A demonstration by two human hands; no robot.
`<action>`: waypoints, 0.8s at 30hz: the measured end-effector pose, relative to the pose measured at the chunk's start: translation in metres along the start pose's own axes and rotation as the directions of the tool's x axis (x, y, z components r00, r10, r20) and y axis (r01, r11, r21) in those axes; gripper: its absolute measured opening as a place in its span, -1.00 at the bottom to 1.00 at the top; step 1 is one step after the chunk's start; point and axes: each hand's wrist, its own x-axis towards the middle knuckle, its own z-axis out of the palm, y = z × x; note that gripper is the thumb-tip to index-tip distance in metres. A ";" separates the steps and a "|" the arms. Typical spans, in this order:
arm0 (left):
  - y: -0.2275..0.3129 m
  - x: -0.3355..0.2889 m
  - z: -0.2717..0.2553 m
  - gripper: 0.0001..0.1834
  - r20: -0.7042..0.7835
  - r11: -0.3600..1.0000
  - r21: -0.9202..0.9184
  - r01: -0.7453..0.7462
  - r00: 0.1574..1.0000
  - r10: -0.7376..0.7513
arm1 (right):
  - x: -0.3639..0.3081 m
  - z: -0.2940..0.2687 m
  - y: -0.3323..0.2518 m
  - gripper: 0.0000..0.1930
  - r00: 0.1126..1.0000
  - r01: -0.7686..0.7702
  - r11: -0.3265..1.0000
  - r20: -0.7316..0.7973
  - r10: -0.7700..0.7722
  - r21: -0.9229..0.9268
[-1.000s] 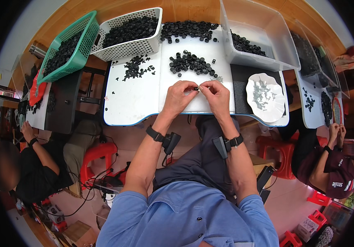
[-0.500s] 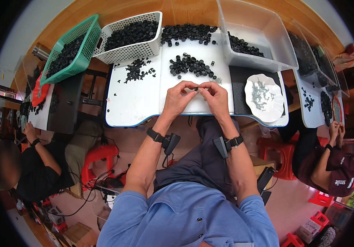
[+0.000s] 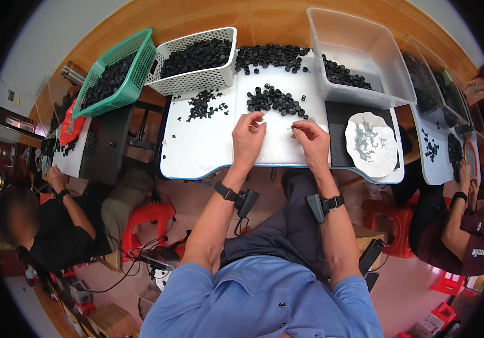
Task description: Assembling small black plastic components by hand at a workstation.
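Over the white work board [image 3: 197, 147], my left hand [image 3: 249, 139] hovers just in front of a pile of small round black caps [image 3: 276, 100]. Its fingers are loosely curled, the thumb stands apart from them, and nothing shows between. A short gap to the right, my right hand [image 3: 313, 139] is closed in a pinch on a small thin piece [image 3: 290, 129], too small to make out fully. Right of that hand, a white scalloped plate [image 3: 387, 161] holds many small silvery pieces [image 3: 369, 138]. Small black parts [image 3: 205, 105] lie scattered at the left of the board.
Behind the piles stand a green basket [image 3: 123, 97], a white basket [image 3: 191, 81] and a clear plastic bin [image 3: 366, 45], all holding black parts. More black caps [image 3: 273, 56] lie at the back. Co-workers sit left [image 3: 56, 225] and right [image 3: 450, 236], near red stools [image 3: 391, 222].
My hands were together on a small dark piece; now they are apart, the right one pinching a thin piece. The whole view has shifted slightly, with the table lower and farther right.
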 end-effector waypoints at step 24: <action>0.022 0.019 -0.011 -0.83 0.432 0.930 0.316 -0.185 0.901 0.032 | -0.004 0.002 0.007 -0.89 0.999 0.014 0.998 -0.047 -0.017 -0.068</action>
